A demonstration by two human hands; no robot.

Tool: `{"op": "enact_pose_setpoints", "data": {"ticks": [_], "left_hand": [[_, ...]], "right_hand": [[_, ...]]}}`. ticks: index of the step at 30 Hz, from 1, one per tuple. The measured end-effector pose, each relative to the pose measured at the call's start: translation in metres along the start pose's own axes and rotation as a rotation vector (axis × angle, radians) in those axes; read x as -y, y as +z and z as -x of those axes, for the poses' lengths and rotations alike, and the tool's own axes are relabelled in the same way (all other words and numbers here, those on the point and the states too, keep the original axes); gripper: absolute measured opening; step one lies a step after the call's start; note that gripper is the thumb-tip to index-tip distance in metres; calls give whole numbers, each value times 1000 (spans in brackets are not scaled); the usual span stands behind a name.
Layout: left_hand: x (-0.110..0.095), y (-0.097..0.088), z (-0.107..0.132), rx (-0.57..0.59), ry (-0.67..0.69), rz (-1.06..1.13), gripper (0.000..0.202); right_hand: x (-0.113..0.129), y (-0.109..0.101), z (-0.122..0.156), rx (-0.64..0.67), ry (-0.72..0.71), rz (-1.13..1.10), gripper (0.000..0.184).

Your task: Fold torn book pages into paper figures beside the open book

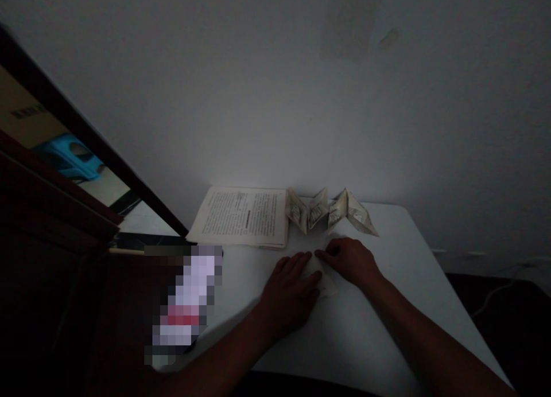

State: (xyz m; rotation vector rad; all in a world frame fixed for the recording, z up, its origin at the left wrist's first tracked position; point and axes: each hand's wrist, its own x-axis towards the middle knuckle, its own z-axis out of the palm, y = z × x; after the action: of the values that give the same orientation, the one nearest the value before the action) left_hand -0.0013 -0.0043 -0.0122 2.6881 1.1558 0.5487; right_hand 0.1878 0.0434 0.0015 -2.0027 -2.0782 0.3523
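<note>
A small pale piece of folded paper (326, 286) lies on the white table, partly hidden under my fingers. My left hand (290, 294) rests on it from the left, palm down, with its fingers stretched out. At the paper's far corner is my right hand (350, 259), its fingers curled into a pinch there; the exact contact is hard to see in the dim light. Behind my hands stand several pointed paper shapes folded from printed sheets, among them a left one (317, 209) and a right one (360, 213).
An open printed book (245, 216) lies at the back left of the white table (396, 236), near the wall. A lit, pixelated screen (189, 299) is at the table's left edge. Farther left are a dark wooden frame (99, 139) and a blue object (71, 156).
</note>
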Motion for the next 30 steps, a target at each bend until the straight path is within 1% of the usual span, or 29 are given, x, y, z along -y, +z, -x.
{"op": "enact_pose_setpoints", "data": {"ticks": [6,14,18,23,25,26,28,30], "left_hand": [[0,0,1,1,3,1,33],[1,1,2,-20,5,7,32],[0,3,2,-23,3,7,32],[1,4,2,-19,3,11,33],[2,4,2,-21,6,13,32],[2,5,2,-20,6,14,32],[3,5,2,-20,5,14,32],[3,6,2,-22,6,12,33]], "right_hand": [[-8,-4,10,62,-36,-52,27],[-15,-9,22,160,-50,-122,27],[-18,-9,23,175,-47,-154,27],[-24,-9,29,201,-122,-296,27],[-24,-9,34,197,-138,-313,22],[-23,-9,36,173,-137,-294,20],[-21,-9,37,124,-131,-247,19],[-18,-8,37,110,-114,-219,20]]}}
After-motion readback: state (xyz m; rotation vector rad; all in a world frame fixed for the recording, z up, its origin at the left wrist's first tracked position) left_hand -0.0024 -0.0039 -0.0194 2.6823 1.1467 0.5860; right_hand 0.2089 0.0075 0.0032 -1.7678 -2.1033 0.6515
